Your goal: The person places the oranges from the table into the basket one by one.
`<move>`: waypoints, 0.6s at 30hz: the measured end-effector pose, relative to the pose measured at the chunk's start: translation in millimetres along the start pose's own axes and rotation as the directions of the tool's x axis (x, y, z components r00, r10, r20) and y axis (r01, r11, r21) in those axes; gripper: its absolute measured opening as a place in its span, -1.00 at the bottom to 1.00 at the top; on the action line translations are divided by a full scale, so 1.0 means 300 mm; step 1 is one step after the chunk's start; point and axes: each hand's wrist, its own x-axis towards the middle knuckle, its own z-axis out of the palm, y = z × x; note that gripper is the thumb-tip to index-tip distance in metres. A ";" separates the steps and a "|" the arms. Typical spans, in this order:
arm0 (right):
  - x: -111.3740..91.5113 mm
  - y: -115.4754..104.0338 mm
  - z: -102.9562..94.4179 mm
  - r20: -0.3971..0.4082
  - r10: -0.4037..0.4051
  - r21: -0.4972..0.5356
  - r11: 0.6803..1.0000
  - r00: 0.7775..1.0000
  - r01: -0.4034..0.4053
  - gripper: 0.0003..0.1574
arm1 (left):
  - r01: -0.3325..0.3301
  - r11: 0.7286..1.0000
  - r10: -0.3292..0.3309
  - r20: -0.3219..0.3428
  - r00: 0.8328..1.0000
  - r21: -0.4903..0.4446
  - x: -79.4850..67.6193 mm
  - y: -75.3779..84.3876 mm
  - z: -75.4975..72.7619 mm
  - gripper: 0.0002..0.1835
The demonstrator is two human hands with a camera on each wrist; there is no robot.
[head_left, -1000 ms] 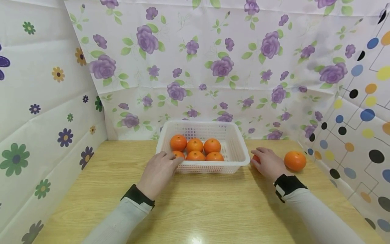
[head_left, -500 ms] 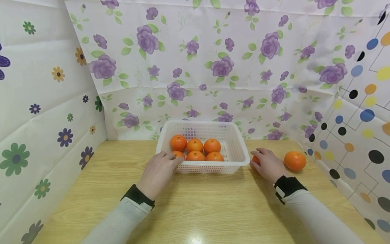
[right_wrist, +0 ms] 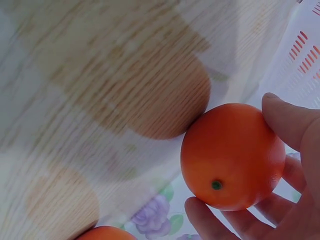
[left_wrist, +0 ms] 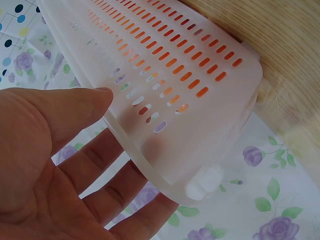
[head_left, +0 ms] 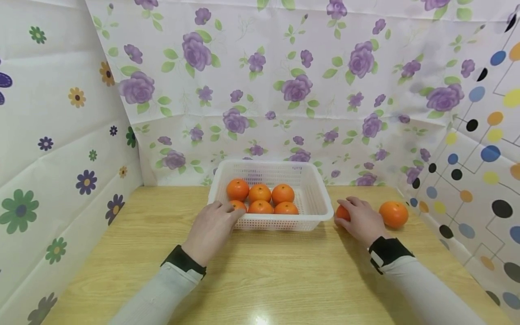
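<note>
A white perforated plastic basket (head_left: 266, 218) stands at the back middle of the table, with several mandarins (head_left: 260, 193) in two rows inside. My left hand (head_left: 213, 225) holds its front left corner; in the left wrist view the thumb (left_wrist: 80, 112) lies on the near side of the rim and the other fingers reach behind the wall. Right of the basket, my right hand (head_left: 363, 220) grips a mandarin (head_left: 343, 213) that touches the table. The right wrist view shows this mandarin (right_wrist: 232, 157) with its green stem end, thumb and fingers curled round it.
Another mandarin (head_left: 393, 214) lies on the table to the right of my right hand. The wooden table (head_left: 264, 271) ends at a flowered cloth (head_left: 260, 90) behind the basket. Patterned cloths hang at the left and right sides.
My right hand has shifted very slightly to the right, and a little more of the mandarin in it shows. The left hand and the basket have not visibly moved.
</note>
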 end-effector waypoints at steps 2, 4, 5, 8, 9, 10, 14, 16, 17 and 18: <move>-0.002 -0.001 0.001 -0.001 0.009 0.000 1.000 1.000 -0.009 -0.15 | 0.001 1.000 -0.001 0.003 1.000 0.004 -0.001 0.000 0.000 -0.57; -0.002 0.000 0.003 -0.007 0.012 0.002 1.000 1.000 -0.012 -0.14 | 0.002 1.000 -0.002 0.006 1.000 0.007 -0.001 -0.001 0.001 -0.57; -0.002 0.001 0.004 -0.010 0.012 0.002 1.000 1.000 -0.012 -0.14 | 0.002 1.000 -0.002 0.007 1.000 0.008 -0.001 -0.001 0.001 -0.57; 0.000 0.004 0.009 -0.018 0.015 0.002 1.000 1.000 -0.015 -0.14 | 0.003 1.000 -0.003 0.008 1.000 0.013 -0.001 -0.001 0.002 -0.57; 0.000 0.004 0.011 -0.019 0.017 0.002 1.000 1.000 -0.017 -0.14 | 0.004 1.000 -0.004 0.008 1.000 0.013 -0.001 -0.001 0.002 -0.57; 0.001 0.005 0.012 -0.020 0.020 0.002 1.000 1.000 -0.020 -0.14 | 0.004 1.000 -0.004 0.007 1.000 0.012 -0.001 -0.001 0.002 -0.57; 0.002 0.004 0.012 -0.019 0.028 0.003 1.000 0.999 -0.028 -0.14 | 0.005 1.000 -0.005 0.001 1.000 0.007 -0.001 0.000 0.001 -0.57; 0.002 0.002 0.010 -0.017 0.028 0.006 1.000 0.999 -0.028 -0.14 | 0.005 1.000 -0.005 0.001 1.000 0.005 0.000 0.000 0.000 -0.58; 0.002 0.001 0.008 -0.017 0.028 0.007 1.000 0.999 -0.028 -0.14 | 0.005 1.000 -0.005 0.002 1.000 0.004 0.000 0.001 0.000 -0.58; 0.002 0.000 0.007 -0.017 0.027 0.008 1.000 0.999 -0.027 -0.14 | 0.007 1.000 -0.007 0.003 1.000 0.003 -0.001 0.001 0.000 -0.58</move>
